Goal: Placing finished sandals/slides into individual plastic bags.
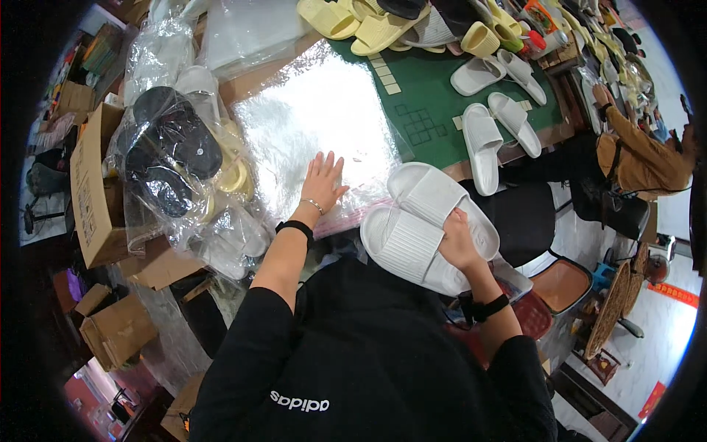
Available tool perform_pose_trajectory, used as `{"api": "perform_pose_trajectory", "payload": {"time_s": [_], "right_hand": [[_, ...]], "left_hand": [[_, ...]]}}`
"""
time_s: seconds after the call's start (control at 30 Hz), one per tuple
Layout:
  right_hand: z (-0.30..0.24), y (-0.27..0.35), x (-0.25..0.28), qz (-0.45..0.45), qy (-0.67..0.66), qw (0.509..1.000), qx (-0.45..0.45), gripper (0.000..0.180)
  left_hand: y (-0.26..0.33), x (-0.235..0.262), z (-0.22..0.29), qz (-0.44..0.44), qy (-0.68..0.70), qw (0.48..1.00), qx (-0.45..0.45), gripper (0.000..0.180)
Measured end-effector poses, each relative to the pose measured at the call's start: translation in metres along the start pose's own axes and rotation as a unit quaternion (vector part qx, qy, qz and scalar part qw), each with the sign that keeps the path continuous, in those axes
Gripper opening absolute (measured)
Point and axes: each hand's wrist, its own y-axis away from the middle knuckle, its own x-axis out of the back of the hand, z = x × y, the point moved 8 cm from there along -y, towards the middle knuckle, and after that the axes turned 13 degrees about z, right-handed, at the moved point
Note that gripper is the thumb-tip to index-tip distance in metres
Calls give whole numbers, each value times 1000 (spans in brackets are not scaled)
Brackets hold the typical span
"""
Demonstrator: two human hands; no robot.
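My right hand (458,241) grips a pair of white slide sandals (403,241) by their straps, the two held side by side at the table's near edge. Part of the fingers is hidden inside the straps. Flat on a stack of clear plastic bags (309,110) lies my left hand (322,182), fingers stretched out and holding nothing. The bags shine brightly, and a pinkish strip runs along their near edge, between my left hand and the sandals.
Bagged black slides (173,140) and pale slides crowd the left, by a cardboard box (96,191). On the green mat (423,96) stand loose white slides (482,147); yellow slides (383,33) pile up behind. A person in a brown top (648,162) works at the right, near a black chair (523,221).
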Motion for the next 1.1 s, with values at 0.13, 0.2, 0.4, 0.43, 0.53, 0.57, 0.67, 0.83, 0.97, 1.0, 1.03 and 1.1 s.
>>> {"api": "perform_pose_trajectory", "payload": {"time_s": [0.13,0.2,0.4,0.43,0.53,0.57,0.67,0.83,0.97,1.0,1.03,1.1], "right_hand": [[2,3,-5,-16,1,1000,-8,33],[7,4,-6,-23,0,1000,-21,33],[-2,-5,2,8,-28,1000,-9,33],[-1,-6,4,17,-18,1000,-13,33],[-1,-15,7,29,-18,999,-10,34],[-2,-18,7,28,-24,999,-6,34],[12,-17,2,23,-1,1000,15,31],[2,-28,-8,21,49,997,57,28],[10,-25,-7,60,47,996,53,29],[22,-21,-19,11,89,996,7,27],[34,-21,-25,-34,134,989,-42,26],[28,-25,-39,-122,136,983,-35,25]], "left_hand": [[4,-15,-19,24,10,999,20,52],[2,-13,-21,32,-12,999,14,43],[-11,26,-17,164,130,975,70,27],[-15,33,-12,165,129,976,68,27],[-19,44,-13,157,211,956,126,24],[-19,44,-13,144,223,954,139,23],[-24,48,-3,113,248,951,144,22],[-16,41,17,71,211,974,33,39],[-11,25,58,-99,121,986,-63,75],[-7,22,63,-145,117,981,-58,82],[-2,23,62,-127,116,983,-57,82],[3,11,58,-180,59,982,-21,87]]}}
